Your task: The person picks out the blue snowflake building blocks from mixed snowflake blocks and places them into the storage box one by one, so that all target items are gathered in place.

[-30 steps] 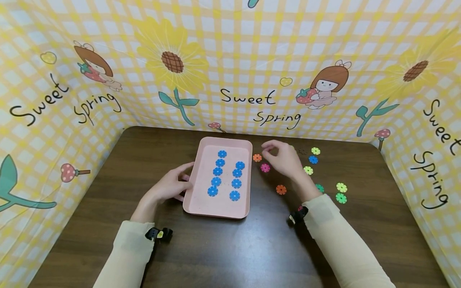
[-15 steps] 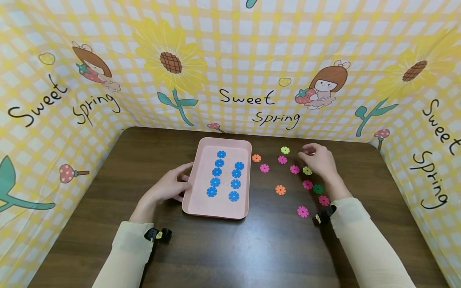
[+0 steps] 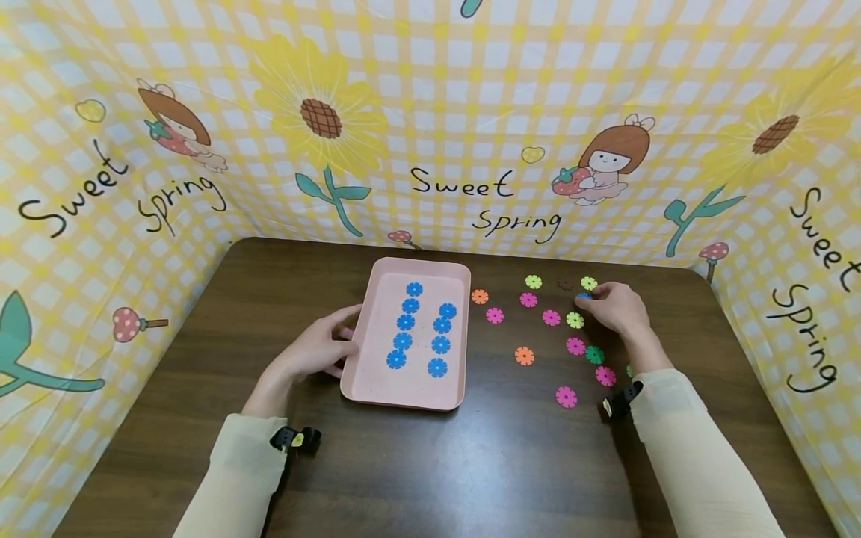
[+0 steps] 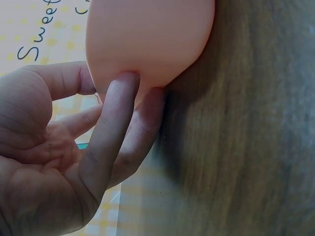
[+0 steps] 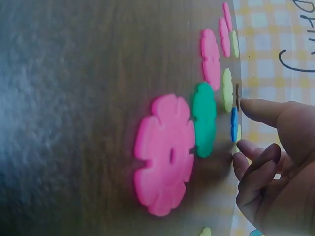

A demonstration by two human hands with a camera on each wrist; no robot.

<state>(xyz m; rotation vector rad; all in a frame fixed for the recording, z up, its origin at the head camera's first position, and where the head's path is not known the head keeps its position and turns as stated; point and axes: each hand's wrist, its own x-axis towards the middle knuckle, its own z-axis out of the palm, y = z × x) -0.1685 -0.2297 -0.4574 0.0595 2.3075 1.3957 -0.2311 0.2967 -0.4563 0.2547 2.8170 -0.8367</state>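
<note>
My left hand (image 3: 316, 345) touches the left side of a shallow pink tray (image 3: 366, 385); in the left wrist view its fingertips press on the tray's outer wall (image 4: 147, 39). Inside the tray, several blue notched plastic discs (image 3: 406, 322) lie in two columns. At the back right of the table, my right hand (image 3: 622, 308) is low over another blue disc (image 3: 584, 297), partly hidden by its fingertips. In the right wrist view that blue disc (image 5: 234, 125) shows in the gap between the parted thumb and fingers.
Around the right hand lie several notched discs: pink (image 3: 566, 397), dark green (image 3: 595, 354), yellow-green (image 3: 575, 320), orange (image 3: 524, 356) and brown (image 3: 565, 285). A checked cloth (image 3: 430, 112) with printed flowers walls in the dark wooden table (image 3: 377, 478).
My right hand has moved right from beside the tray, past the brown disc, to the blue disc at the back right. My left hand and the tray stay in place.
</note>
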